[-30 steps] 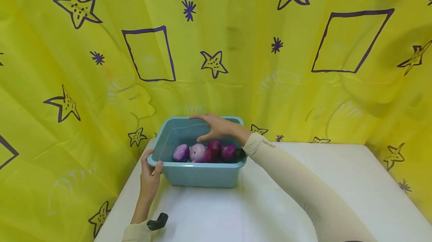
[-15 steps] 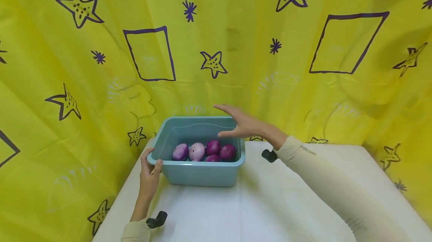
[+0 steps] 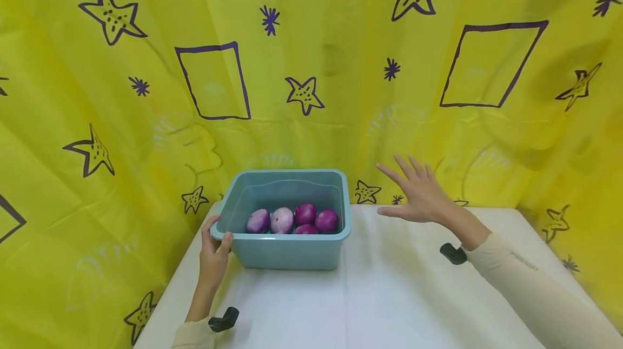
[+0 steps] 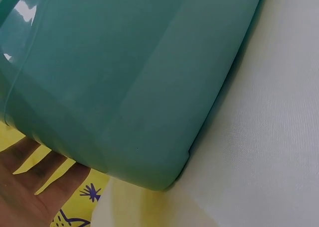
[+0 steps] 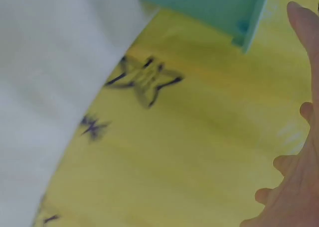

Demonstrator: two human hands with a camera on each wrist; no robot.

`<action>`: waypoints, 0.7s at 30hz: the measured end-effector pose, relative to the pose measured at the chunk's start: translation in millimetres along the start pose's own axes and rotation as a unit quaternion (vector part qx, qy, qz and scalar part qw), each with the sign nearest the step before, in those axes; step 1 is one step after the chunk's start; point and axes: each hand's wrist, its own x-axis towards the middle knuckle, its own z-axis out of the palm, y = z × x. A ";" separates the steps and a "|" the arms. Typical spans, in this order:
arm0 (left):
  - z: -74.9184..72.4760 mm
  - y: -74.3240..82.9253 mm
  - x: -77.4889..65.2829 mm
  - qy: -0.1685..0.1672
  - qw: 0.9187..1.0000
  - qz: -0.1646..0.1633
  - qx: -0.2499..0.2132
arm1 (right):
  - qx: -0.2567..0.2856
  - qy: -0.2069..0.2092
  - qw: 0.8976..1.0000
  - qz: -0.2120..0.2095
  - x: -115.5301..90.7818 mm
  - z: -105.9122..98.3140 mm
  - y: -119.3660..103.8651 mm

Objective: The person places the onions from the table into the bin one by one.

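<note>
A blue-green plastic bin (image 3: 291, 254) stands on the table with several red onions (image 3: 305, 213) lying in it. One of them, a paler onion (image 3: 282, 221), shows a light purple skin. At the bin's left front corner my left hand (image 3: 212, 257) grips the rim, thumb at the front. The left wrist view has the fingers of this left hand (image 4: 42, 179) along the bin's outer wall (image 4: 124, 87). Apart from the bin, to its right, my right hand (image 3: 422, 195) hangs in the air with fingers spread and nothing held.
A white-covered table (image 3: 389, 284) extends in front of the bin and to its right. Directly behind and along the sides hangs a yellow curtain (image 3: 340, 138) printed with stars and squares. Both wrists carry a small black device (image 3: 452, 253).
My right hand has moved from above the onions, out over the bin's right rim, to the right, its fingers spreading wider. The left hand stays on the rim.
</note>
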 end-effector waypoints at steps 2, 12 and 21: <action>-0.1 -0.1 0.5 0.000 1.000 -0.001 0.000 | -0.007 0.004 1.000 0.020 -16.2 0.1 14.2; -9.4 0.2 0.1 0.003 1.000 -0.002 0.013 | -0.063 0.019 0.992 0.108 -75.5 8.7 69.2; -25.9 14.0 4.4 -0.038 0.996 -0.026 0.078 | -0.073 0.027 0.989 0.124 -86.7 11.3 84.4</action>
